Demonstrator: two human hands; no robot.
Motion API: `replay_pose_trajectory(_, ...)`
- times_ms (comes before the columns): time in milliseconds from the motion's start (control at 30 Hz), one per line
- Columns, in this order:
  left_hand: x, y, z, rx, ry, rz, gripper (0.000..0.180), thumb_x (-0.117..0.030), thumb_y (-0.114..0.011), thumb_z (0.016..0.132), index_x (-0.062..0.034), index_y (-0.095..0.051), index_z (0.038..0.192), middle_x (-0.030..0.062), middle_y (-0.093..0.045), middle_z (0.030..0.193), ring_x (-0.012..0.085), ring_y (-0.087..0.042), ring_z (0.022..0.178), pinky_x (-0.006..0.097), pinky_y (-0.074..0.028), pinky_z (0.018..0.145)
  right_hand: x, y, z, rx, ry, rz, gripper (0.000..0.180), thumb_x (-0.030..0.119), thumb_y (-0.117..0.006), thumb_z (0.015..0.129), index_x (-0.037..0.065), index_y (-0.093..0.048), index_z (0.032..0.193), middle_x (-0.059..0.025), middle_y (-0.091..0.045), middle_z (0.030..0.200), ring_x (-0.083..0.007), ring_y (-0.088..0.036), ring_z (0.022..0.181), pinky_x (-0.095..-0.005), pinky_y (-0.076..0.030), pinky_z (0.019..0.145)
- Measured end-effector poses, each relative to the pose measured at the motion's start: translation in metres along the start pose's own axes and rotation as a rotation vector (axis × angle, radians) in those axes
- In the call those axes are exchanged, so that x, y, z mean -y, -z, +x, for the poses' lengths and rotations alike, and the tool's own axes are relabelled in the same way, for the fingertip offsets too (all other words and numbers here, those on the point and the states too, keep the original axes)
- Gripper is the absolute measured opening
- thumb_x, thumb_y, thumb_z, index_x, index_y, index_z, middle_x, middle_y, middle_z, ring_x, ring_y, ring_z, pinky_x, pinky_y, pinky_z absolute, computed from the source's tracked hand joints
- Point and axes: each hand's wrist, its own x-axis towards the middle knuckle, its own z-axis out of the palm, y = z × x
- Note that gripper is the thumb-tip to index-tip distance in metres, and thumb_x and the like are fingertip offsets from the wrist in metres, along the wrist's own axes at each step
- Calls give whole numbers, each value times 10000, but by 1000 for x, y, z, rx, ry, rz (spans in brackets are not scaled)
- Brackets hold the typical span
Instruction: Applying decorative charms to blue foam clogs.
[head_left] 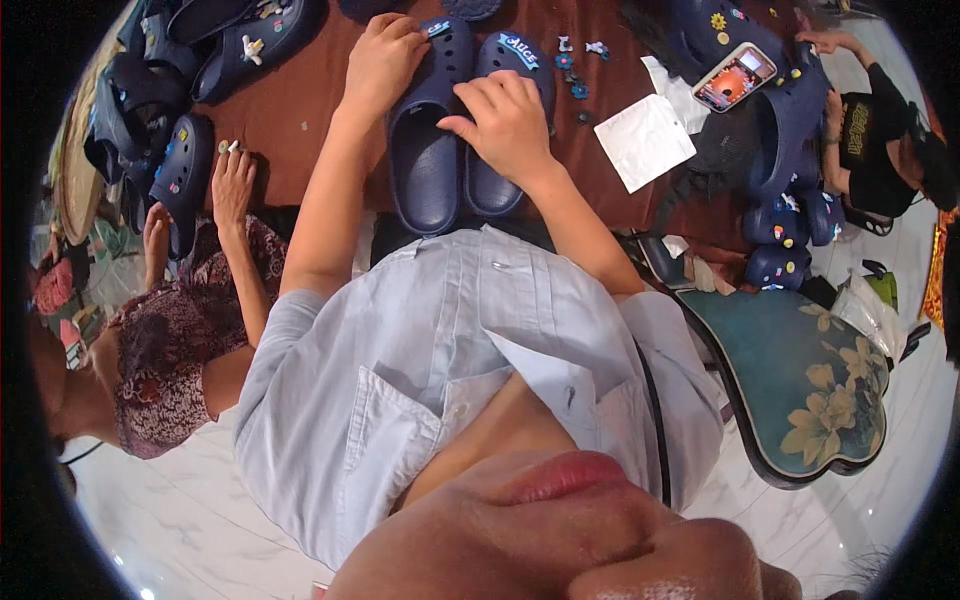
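Clogs, a navy pair (455, 130), lie side by side on the brown tabletop (300, 110) right in front of our chest, toes pointing away. In the head view, our left hand (382, 62) rests curled over the toe of the left clog (428, 125), near a small charm (437, 28) at its tip; whether the fingers pinch anything we cannot tell. Our right hand (508, 122) lies on the right clog (500, 120), thumb and forefinger drawn together as if pinching something small, though what sits between them is hidden. Loose charms (575, 70) lie just beyond the right toe, a white packet (645, 140) beside them. To do this well, we judge it wise to steady each shoe with the palm and press straight down over a hole, not at a slant. At far left another person's hand (232, 185) touches a separate clog (182, 175); a phone (735, 75) rests on more shoes at right.
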Motion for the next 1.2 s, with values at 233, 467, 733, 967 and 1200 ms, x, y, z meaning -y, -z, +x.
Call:
replay_pose_trajectory(233,4,9,1,111,-172,129,289,-296,-724,894,-94,-777,1093,102,-677,1214,360,-514,1296,443,-497,1031,2,3,1,26,-5,-17,502,486,-749,797,65,-698,1065,-25,-682,1010,-239,-589,988,-391,-444,860)
replay_pose_trajectory(467,6,-2,-7,134,-113,145,363,-363,-705,914,-91,-756,1148,155,-667,1211,398,-500,1302,469,-467,1058,-2,6,-1,-49,38,59,415,420,-763,814,61,-692,1010,-52,-674,967,-263,-596,986,-403,-442,846)
replay_pose_trajectory(733,-1,15,-33,2,206,-313,331,-284,-696,948,-95,-736,1215,153,-692,1182,366,-601,1181,443,-478,1014,-75,49,-32,-238,-462,75,126,128,-682,916,50,-725,1005,-127,-700,992,-335,-609,970,-435,-478,868)
replay_pose_trajectory(967,-18,40,-55,-108,372,-449,225,-217,-687,950,-76,-766,1108,124,-713,1153,310,-641,1127,404,-505,972,-153,49,-28,-73,-489,-166,214,113,-719,871,74,-748,1079,-133,-686,1045,-349,-599,1036,-437,-486,932)
replay_pose_trajectory(1200,-37,60,-63,-210,362,-471,151,-127,-704,920,-46,-773,1027,125,-729,1092,289,-679,1061,375,-529,930,-181,23,-14,181,-501,-393,284,186,-757,858,107,-742,1130,-165,-667,1107,-389,-584,1076,-455,-482,964)
